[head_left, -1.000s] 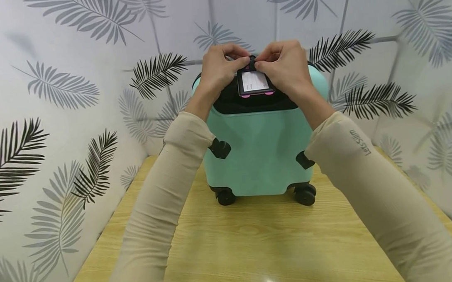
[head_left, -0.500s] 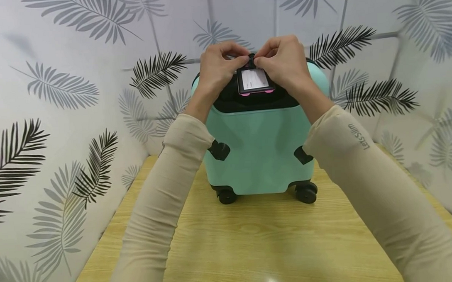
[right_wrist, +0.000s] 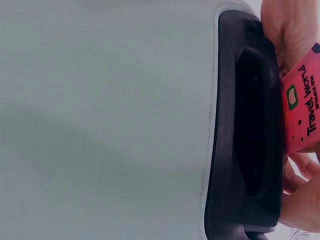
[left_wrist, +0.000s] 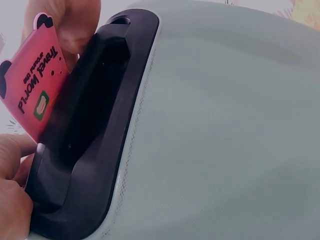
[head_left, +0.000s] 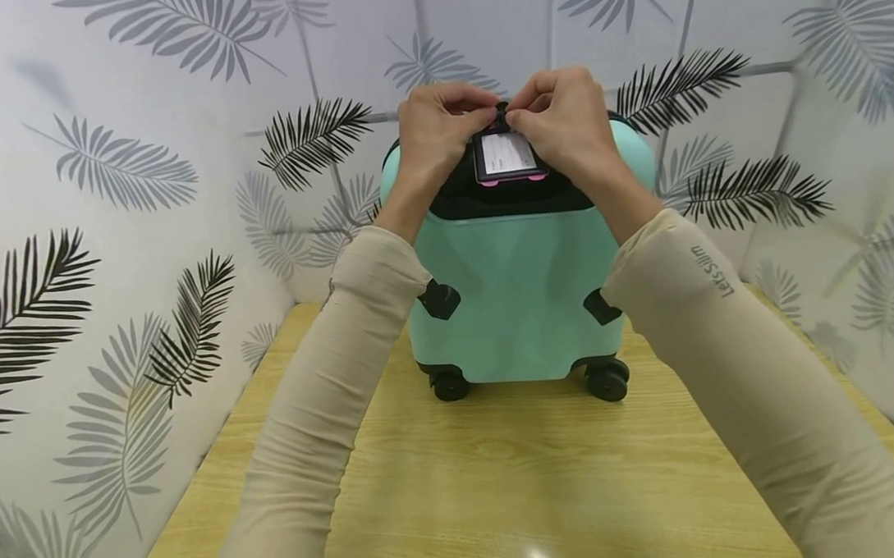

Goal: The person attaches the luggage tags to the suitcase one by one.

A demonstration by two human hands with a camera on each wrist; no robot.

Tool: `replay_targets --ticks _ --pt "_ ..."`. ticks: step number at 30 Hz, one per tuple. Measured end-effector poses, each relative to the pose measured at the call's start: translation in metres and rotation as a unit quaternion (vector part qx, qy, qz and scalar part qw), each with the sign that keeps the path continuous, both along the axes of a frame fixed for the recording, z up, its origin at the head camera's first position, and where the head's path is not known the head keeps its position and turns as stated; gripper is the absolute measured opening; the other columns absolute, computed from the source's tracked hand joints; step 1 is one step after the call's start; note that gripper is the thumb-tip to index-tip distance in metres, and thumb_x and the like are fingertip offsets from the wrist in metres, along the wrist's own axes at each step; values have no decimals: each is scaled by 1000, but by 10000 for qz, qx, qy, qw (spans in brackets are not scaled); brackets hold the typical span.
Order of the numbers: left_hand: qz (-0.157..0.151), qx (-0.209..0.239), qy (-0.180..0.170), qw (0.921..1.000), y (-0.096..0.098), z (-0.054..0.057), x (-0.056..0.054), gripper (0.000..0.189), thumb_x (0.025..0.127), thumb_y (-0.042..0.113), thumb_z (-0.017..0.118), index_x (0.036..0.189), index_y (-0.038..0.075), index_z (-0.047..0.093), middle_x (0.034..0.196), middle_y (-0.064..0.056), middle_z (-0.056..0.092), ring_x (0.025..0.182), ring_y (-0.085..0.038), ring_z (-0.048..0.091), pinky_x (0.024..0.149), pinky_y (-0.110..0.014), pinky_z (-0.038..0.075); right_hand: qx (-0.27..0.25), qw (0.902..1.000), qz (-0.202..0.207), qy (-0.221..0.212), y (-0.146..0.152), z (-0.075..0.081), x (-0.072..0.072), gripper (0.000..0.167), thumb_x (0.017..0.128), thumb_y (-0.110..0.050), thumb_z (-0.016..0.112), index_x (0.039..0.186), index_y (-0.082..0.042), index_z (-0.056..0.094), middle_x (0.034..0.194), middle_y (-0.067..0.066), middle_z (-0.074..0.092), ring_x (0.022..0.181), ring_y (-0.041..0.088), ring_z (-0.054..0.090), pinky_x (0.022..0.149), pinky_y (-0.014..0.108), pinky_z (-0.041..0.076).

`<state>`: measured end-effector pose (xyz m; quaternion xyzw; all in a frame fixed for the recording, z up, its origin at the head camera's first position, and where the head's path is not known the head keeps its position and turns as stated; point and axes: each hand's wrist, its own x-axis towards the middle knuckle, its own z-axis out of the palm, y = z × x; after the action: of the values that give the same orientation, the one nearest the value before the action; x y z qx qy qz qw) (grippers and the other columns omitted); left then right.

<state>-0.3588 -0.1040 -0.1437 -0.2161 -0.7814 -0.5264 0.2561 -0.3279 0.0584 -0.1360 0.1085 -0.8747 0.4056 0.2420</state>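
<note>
A mint-green suitcase (head_left: 518, 301) stands upright on its wheels. From its black top handle (left_wrist: 92, 115) hangs a luggage tag (head_left: 507, 154) with a white card in a dark frame. Its other face is pinkish red with "Travel around the World" printed on it, as the luggage tag (right_wrist: 302, 100) shows in the right wrist view. My left hand (head_left: 435, 136) and right hand (head_left: 570, 123) meet at the handle, thumbs and fingertips pinching the tag's short black strap (head_left: 501, 114) from both sides. The fingertips partly hide how the strap is fastened.
The suitcase rests on a wood-grain table (head_left: 498, 474). Close behind and to both sides hangs a pale backdrop (head_left: 159, 281) with leaf prints. Black wheels (head_left: 607, 380) and black side feet (head_left: 440, 300) stick out from the case.
Both hands stay at the strap, with only small finger shifts; the right hand sits slightly higher than a second ago. The head view has shifted a little. The tag still hangs there.
</note>
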Motion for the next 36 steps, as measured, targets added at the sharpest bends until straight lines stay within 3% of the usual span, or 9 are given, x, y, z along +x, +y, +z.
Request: replay_targets --ticks 7,15,20,24,28,32,36 --pt "31 -33 70 10000 3 1 1 8 92 9 81 98 11 85 96 -4 80 89 -11 71 83 -20 53 -106 9998 -30 174 2 0 -1 17 100 -20 69 108 -9 79 99 7 75 84 14 64 72 25 48" --pt "-139 -30 206 9997 5 0 1 8 93 9 79 99 9 84 97 -6 80 90 -11 72 85 -20 53 -374 9982 -224 405 2 -1 -5 10 100 -19 71 107 -13 75 94 3 74 84 12 62 74 24 46" --pt "-207 -41 252 9995 4 -2 2 8 94 9 78 100 9 83 98 -4 79 90 -11 71 86 -21 53 -221 9986 -329 350 -1 1 -6 13 101 -20 69 110 -12 73 104 4 72 83 10 59 74 24 46" --pt "-99 -136 -11 9999 4 -1 2 14 98 12 74 110 9 81 101 -4 79 96 -11 72 87 -21 52 -42 9993 -328 160 -1 2 -6 21 104 -20 65 120 -12 75 119 7 73 96 16 65 83 27 49" --pt "-77 -202 -505 9985 4 4 2 21 103 16 67 122 10 76 105 -5 79 102 -13 71 88 -22 53 229 9995 -225 2 2 3 -5 29 107 -21 61 130 -11 73 129 8 72 119 20 63 99 31 48" --pt "-209 -210 -878 9957 1 10 2 23 106 18 62 122 11 76 107 -6 78 102 -14 68 88 -23 53 356 9992 -137 -102 3 5 -6 30 108 -23 59 131 -10 74 131 7 71 121 20 60 102 32 46" --pt "-195 -313 -991 9944 -2 13 3 22 106 18 61 120 11 77 106 -6 76 97 -14 65 86 -24 51 270 9992 -155 -233 2 6 -9 29 107 -25 61 126 -11 76 128 5 71 116 18 58 96 29 45"
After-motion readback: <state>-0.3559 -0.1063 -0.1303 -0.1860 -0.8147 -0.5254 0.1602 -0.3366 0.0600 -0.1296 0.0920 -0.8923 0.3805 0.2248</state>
